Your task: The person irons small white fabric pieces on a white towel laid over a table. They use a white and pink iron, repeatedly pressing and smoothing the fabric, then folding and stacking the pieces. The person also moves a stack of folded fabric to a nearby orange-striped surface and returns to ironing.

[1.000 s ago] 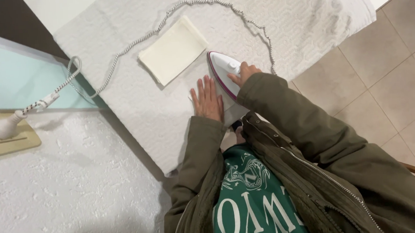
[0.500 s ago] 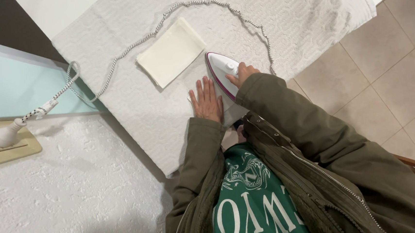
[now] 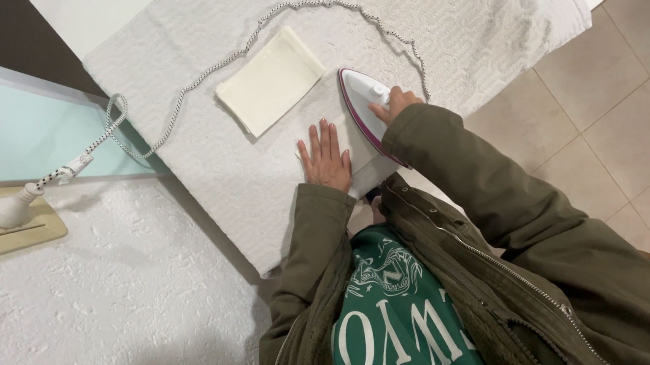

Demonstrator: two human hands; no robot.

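**Ironing under way, one cloth already folded**

Head view: my right hand (image 3: 394,103) is wrapped around the iron (image 3: 366,111), near the worktop's (image 3: 210,175) near edge. My left hand (image 3: 325,158) lies open and flat, pressing a white cloth (image 3: 366,173) beside it. A cream folded cloth (image 3: 270,79) sits finished toward the middle, I judge; pressing remains.

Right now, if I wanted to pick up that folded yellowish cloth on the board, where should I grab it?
Probably pinch the folded cream cloth at its free corner nearest the cord, coming from the far side of the white padded board. It lies flat with nothing on it, so an edge is the only grip. That side stays away from the iron under the right hand.
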